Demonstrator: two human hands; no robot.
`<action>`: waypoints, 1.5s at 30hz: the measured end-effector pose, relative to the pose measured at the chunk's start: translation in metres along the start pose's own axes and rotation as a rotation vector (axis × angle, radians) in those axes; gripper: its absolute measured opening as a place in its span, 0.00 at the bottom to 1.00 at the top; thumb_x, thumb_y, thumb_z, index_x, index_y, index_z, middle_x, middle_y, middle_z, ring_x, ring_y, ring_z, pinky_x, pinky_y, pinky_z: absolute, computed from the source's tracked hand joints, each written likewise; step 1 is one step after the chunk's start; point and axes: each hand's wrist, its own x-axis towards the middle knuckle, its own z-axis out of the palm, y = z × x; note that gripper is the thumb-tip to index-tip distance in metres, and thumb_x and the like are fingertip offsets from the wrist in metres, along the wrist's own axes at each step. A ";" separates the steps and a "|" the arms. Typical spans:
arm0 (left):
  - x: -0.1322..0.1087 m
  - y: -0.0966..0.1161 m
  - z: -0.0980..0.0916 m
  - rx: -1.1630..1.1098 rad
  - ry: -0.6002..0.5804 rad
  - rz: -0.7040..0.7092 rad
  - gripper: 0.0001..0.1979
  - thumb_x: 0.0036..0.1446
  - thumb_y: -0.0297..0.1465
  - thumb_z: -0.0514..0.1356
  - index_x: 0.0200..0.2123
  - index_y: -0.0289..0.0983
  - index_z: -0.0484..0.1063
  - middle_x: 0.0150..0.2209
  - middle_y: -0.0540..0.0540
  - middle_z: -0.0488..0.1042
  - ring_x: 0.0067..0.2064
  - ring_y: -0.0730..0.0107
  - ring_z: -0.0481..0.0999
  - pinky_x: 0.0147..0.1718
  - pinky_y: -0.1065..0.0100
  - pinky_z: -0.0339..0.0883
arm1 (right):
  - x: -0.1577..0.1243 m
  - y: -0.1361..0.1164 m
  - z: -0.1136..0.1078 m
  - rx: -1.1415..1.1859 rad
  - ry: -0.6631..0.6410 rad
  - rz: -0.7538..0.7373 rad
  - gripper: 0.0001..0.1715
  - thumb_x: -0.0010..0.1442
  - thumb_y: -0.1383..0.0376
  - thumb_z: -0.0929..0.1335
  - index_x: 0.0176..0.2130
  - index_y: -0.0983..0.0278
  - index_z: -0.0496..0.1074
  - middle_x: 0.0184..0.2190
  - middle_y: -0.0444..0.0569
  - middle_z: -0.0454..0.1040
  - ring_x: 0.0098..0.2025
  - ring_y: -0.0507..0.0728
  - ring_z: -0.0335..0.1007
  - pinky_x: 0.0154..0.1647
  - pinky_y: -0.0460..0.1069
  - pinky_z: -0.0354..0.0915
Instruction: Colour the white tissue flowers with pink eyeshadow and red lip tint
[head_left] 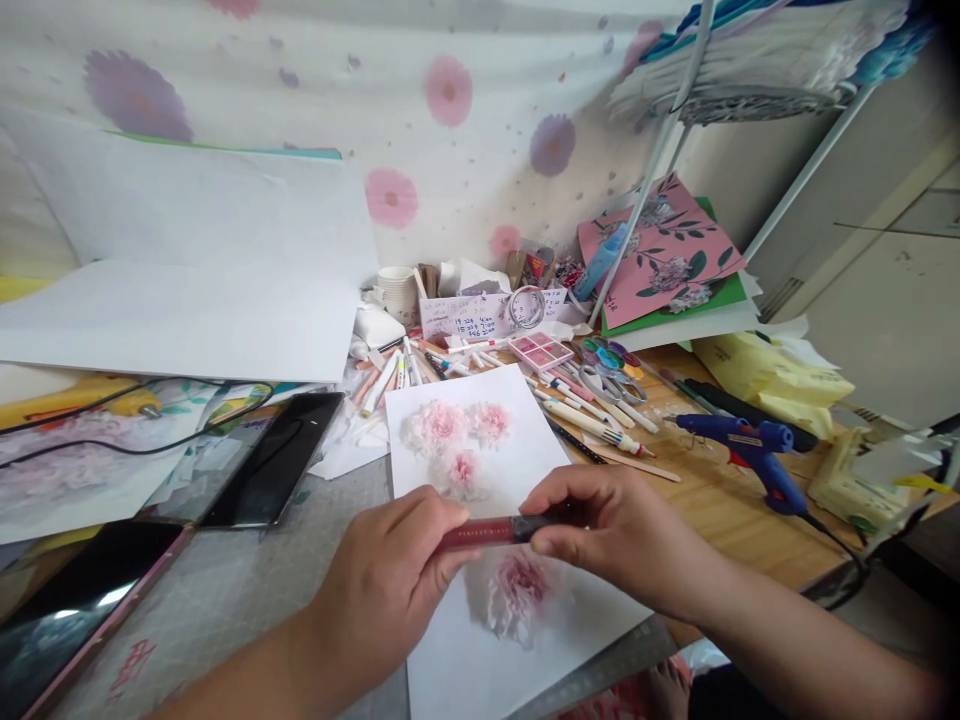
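A dark red tube with a black cap, which looks like a lip gloss tube [484, 533], lies level between my two hands. My left hand [390, 575] pinches its red body. On the black cap end, the fingers and thumb of my right hand [622, 530] are closed. Beneath them is a white sheet of paper [450, 660] bearing pink and white ruffled flowers. One flower [519, 590] sits nearer to me, below the tube; a cluster of flowers [439, 428] is beyond it, its lower edge close to my left fingers.
Pens and markers [592, 425] are heaped behind the paper, with a pink palette [540, 350]. A blue glue gun [739, 440] stands at right, its cord trailing. Left are a phone [274, 460], a tablet-like device [82, 610] and a yellow glue gun [97, 400]. A white rack [652, 170] rises at the back right.
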 end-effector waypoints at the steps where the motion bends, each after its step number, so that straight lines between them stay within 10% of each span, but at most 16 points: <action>1: 0.001 0.001 0.000 0.004 -0.001 0.013 0.08 0.67 0.36 0.52 0.38 0.40 0.67 0.26 0.53 0.72 0.26 0.72 0.74 0.25 0.72 0.65 | 0.000 -0.001 0.003 -0.053 0.017 -0.026 0.08 0.48 0.61 0.74 0.29 0.63 0.77 0.25 0.44 0.76 0.27 0.52 0.67 0.29 0.47 0.62; 9: 0.003 0.009 -0.003 0.139 0.058 0.142 0.05 0.66 0.30 0.53 0.37 0.38 0.66 0.25 0.51 0.72 0.25 0.70 0.74 0.24 0.70 0.68 | 0.004 0.001 0.025 -0.048 0.154 -0.023 0.20 0.46 0.51 0.74 0.23 0.62 0.67 0.20 0.42 0.68 0.24 0.51 0.61 0.25 0.46 0.58; 19: 0.003 0.001 -0.003 0.089 0.051 0.114 0.02 0.64 0.29 0.55 0.37 0.38 0.67 0.25 0.52 0.72 0.26 0.72 0.75 0.25 0.72 0.69 | 0.005 0.002 0.002 0.276 -0.025 0.147 0.22 0.44 0.50 0.77 0.27 0.66 0.77 0.23 0.44 0.74 0.26 0.50 0.66 0.31 0.47 0.63; 32: 0.001 0.004 -0.001 0.101 0.041 0.142 0.05 0.62 0.23 0.53 0.37 0.38 0.66 0.26 0.50 0.73 0.26 0.69 0.75 0.25 0.70 0.70 | 0.004 0.000 0.017 -0.162 -0.067 0.031 0.27 0.54 0.44 0.68 0.25 0.66 0.73 0.19 0.43 0.67 0.23 0.50 0.58 0.25 0.46 0.55; 45: 0.000 0.000 -0.001 0.045 -0.039 0.007 0.11 0.66 0.37 0.52 0.47 0.40 0.68 0.32 0.49 0.77 0.32 0.68 0.78 0.29 0.69 0.71 | -0.005 -0.005 -0.010 -0.168 -0.217 -0.111 0.14 0.62 0.68 0.65 0.44 0.61 0.78 0.32 0.44 0.75 0.33 0.52 0.68 0.37 0.45 0.63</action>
